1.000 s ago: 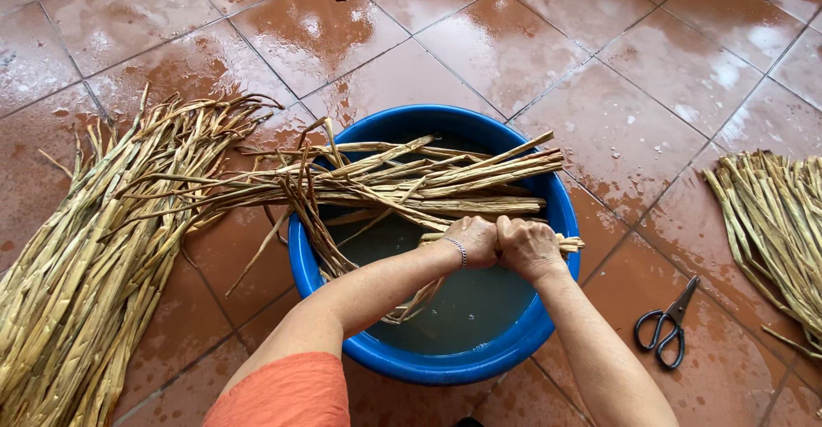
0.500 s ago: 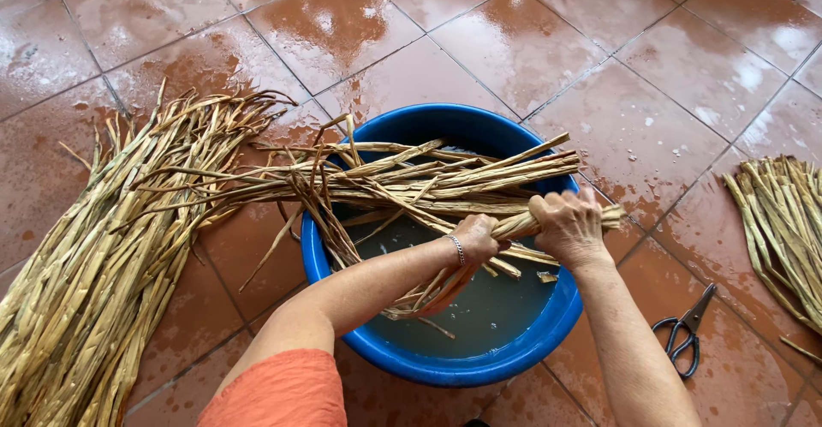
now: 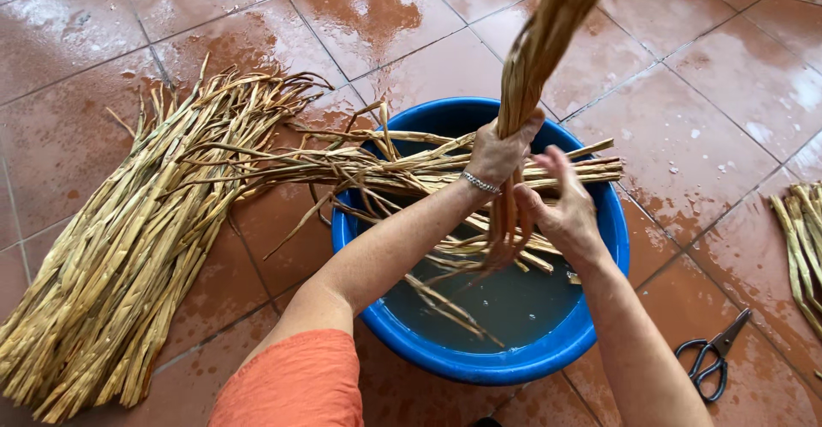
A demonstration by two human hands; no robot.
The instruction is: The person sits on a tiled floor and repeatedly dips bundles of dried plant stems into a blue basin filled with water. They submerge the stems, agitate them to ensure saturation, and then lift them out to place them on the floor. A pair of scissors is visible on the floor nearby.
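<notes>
Scene: wet reddish tiled floor [image 3: 651, 127], seen from above, with a round blue plastic basin [image 3: 479, 363] half full of murky water.
Left hand [image 3: 499, 151]: fist closed tight round a bundle of wet straw-coloured plant strips [image 3: 535, 59], held upright over the basin, tops rising out of the frame, lower ends trailing towards the water.
Right hand [image 3: 561, 204]: palm and fingers half open, pressed against the lower part of the same bundle just under the left fist; no full grip visible.
Across the basin: more long strips [image 3: 402, 170] lying over the rim, thin ends spilling left onto the tiles.
Left of the basin: large sheaf of dry strips [image 3: 128, 247] flat on the floor, touching the tangled ends of the soaked ones.
Right edge: another small sheaf [image 3: 801, 238], partly cut off by the frame.
Lower right: black-handled scissors [image 3: 715, 358] on the tiles, apart from the basin.
Also seen: orange sleeve [image 3: 291, 384] and a thin bracelet [image 3: 479, 183] at the left wrist.
Risk: strips sliding out of a one-handed hold, likely if wet fibres loosen below the fist.
Risk: drips spreading over already slick tiles, a slipping hazard near the scissors.
Risk: trailing ends snagging the strips across the rim and dragging them off.
</notes>
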